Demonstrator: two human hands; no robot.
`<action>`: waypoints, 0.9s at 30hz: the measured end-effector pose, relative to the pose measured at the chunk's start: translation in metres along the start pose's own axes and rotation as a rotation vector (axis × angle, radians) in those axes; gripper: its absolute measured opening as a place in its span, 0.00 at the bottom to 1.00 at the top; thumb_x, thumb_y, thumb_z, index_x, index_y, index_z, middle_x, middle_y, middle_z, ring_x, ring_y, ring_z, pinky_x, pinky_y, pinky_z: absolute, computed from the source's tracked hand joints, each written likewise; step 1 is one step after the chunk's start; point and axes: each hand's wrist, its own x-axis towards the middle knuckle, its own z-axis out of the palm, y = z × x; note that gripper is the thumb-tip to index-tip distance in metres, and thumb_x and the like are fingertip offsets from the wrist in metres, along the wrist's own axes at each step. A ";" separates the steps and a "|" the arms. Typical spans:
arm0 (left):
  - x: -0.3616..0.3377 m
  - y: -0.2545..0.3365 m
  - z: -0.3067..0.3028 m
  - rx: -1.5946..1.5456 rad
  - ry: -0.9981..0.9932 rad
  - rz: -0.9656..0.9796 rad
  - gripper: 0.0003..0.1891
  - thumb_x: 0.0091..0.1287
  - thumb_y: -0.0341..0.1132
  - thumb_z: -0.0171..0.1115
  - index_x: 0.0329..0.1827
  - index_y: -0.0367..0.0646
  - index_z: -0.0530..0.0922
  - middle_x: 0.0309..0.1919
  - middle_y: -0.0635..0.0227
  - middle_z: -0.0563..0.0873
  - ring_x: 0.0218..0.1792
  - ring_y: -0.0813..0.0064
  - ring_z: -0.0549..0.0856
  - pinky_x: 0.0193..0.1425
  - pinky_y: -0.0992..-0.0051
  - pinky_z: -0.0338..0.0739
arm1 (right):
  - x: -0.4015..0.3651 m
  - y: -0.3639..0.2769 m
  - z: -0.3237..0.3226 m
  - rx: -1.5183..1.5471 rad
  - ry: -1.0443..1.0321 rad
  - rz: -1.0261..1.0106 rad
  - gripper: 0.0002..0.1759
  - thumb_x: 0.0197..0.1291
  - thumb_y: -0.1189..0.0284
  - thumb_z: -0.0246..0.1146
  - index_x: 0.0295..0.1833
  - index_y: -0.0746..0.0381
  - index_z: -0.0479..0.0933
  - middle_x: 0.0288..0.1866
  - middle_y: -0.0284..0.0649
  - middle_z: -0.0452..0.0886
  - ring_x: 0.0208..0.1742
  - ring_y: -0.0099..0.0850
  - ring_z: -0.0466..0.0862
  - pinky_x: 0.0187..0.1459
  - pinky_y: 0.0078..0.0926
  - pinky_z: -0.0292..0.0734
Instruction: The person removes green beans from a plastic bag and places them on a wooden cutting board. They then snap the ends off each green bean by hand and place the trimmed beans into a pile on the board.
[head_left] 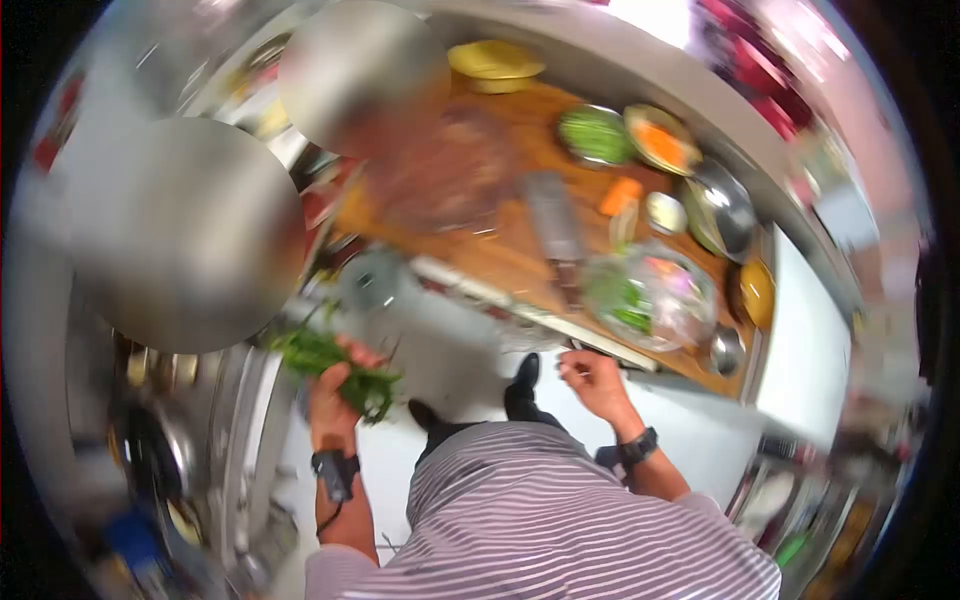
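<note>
My left hand (335,390) is wrapped round a bunch of leafy green herbs (312,355), whose leaves stick out on both sides of the fist. My right hand (592,380) hangs beside the front edge of the wooden worktop (500,262), its fingers curled; nothing can be made out in them. On the worktop lie a cleaver (552,215) with its handle toward me and a wide, blurred heap of reddish-brown food (445,170). A clear bowl (650,295) with greens and something pinkish stands nearest my right hand.
Bowls of chopped greens (595,135) and orange pieces (661,140), a steel bowl (722,210) and a yellow basin (495,62) line the worktop's back. Two large, blurred round shapes (200,230) fill the upper left. A pan (155,450) stands at lower left.
</note>
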 end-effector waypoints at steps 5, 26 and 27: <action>0.022 -0.012 0.118 0.017 -0.082 -0.137 0.23 0.57 0.34 0.72 0.53 0.47 0.71 0.36 0.71 0.77 0.41 0.72 0.78 0.64 0.57 0.70 | -0.034 -0.075 -0.117 -0.015 0.115 0.168 0.13 0.64 0.68 0.65 0.48 0.66 0.83 0.34 0.46 0.85 0.35 0.36 0.86 0.37 0.28 0.80; 0.120 -0.116 0.251 0.364 -0.268 -0.618 0.15 0.58 0.25 0.68 0.47 0.41 0.75 0.36 0.66 0.83 0.44 0.67 0.84 0.54 0.62 0.81 | 0.082 0.004 -0.134 -0.407 0.190 0.096 0.11 0.56 0.78 0.58 0.44 0.63 0.82 0.37 0.53 0.84 0.41 0.54 0.84 0.44 0.48 0.78; 0.123 -0.114 0.245 0.361 -0.266 -0.618 0.15 0.58 0.25 0.68 0.47 0.41 0.75 0.36 0.66 0.83 0.44 0.67 0.84 0.54 0.62 0.81 | 0.086 0.009 -0.133 -0.408 0.188 0.096 0.11 0.56 0.78 0.58 0.44 0.63 0.82 0.37 0.53 0.84 0.41 0.54 0.84 0.44 0.48 0.78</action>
